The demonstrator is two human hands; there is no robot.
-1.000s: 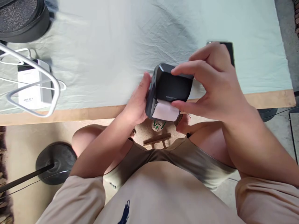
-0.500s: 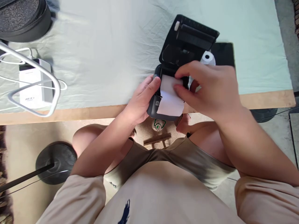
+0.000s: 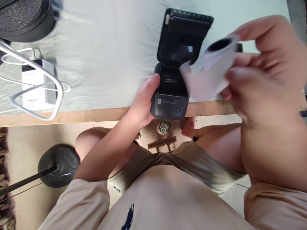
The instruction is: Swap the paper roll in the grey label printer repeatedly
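Lifted clear since before: blurred white paper roll [image 3: 211, 72], right hand [image 3: 261, 80] fingers clamped on it. Left hand [image 3: 144, 102] grips small black lid-open plastic printer [image 3: 171, 99].

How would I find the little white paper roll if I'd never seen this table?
Start at the table with the pale cloth and find the black printer at its front edge, lid flipped open. Just right of it, lifted above the table, the right hand holds the paper roll: blurry, white, with a dark hole at one end.
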